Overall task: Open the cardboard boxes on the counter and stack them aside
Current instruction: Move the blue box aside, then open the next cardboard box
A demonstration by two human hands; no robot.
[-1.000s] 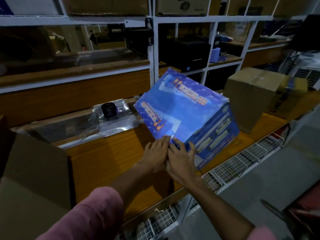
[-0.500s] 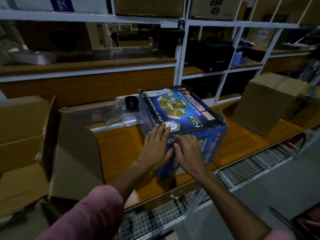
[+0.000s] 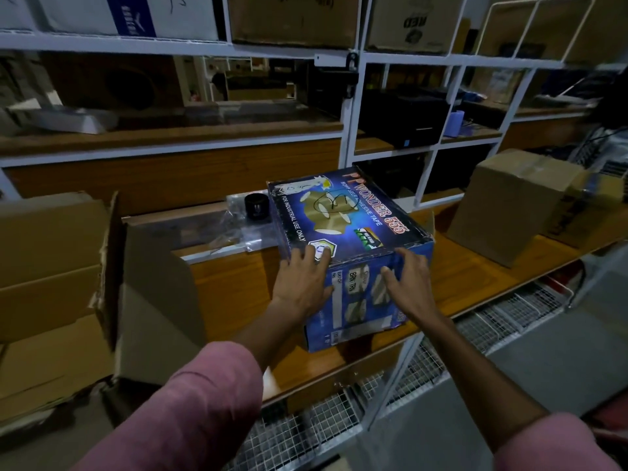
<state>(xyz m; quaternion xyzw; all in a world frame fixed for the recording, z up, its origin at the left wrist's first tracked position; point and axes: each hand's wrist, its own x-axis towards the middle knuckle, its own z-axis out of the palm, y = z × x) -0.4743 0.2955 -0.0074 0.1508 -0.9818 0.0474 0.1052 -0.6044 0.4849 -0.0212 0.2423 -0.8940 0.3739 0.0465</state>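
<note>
A blue printed cardboard box (image 3: 350, 229) marked as adhesive tape stands closed on the wooden counter (image 3: 238, 294), near its front edge. My left hand (image 3: 302, 283) lies on the box's near top edge, fingers spread over the lid. My right hand (image 3: 407, 283) rests flat against the box's near side face, fingers reaching up to the top edge. A closed brown cardboard box (image 3: 509, 205) stands on the counter to the right. An opened brown box (image 3: 57, 266) with raised flaps sits at the left.
A small black cylinder (image 3: 257, 206) lies on clear plastic wrap behind the blue box. White shelf frames (image 3: 350, 113) rise behind the counter with more boxes on top. Wire mesh racks (image 3: 492, 324) run below the counter's front edge.
The blue box was tipped up a second ago and now stands flat on the counter. My hands have moved apart along its near edge.
</note>
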